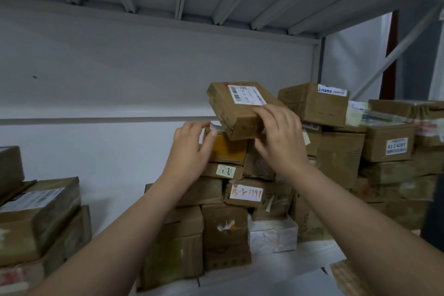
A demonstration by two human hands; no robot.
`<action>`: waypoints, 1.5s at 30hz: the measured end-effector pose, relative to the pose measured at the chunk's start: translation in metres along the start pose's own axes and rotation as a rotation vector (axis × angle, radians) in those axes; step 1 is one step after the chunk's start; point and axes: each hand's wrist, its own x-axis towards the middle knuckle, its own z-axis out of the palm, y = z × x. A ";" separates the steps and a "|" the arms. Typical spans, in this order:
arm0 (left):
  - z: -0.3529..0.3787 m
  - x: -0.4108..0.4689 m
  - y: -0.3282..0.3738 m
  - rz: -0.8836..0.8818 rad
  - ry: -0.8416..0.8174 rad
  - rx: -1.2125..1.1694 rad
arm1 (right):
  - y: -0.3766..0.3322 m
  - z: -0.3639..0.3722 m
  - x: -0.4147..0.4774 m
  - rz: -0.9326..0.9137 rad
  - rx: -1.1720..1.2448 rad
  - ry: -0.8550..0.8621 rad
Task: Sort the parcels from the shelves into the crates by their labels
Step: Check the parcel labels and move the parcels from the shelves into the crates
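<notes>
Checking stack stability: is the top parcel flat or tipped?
Tipped: the top parcel slants, its near end held by the right hand.

Dim, flat indoor light, soft shadows, wide-angle bending at edges, right side motion-blurred

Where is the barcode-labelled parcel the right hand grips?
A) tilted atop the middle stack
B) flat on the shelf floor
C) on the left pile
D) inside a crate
A: the right hand grips the parcel, which sits tilted on top of the stack.
</notes>
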 end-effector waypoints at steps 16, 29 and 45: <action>-0.038 -0.021 0.014 -0.265 0.120 -0.948 | -0.072 -0.020 -0.014 0.220 0.681 -0.051; -0.069 -0.075 -0.015 -0.246 0.196 -0.861 | -0.121 -0.019 0.004 0.786 1.265 -0.024; -0.144 -0.105 -0.075 -0.306 0.311 -0.964 | -0.179 -0.012 0.032 0.629 1.370 -0.028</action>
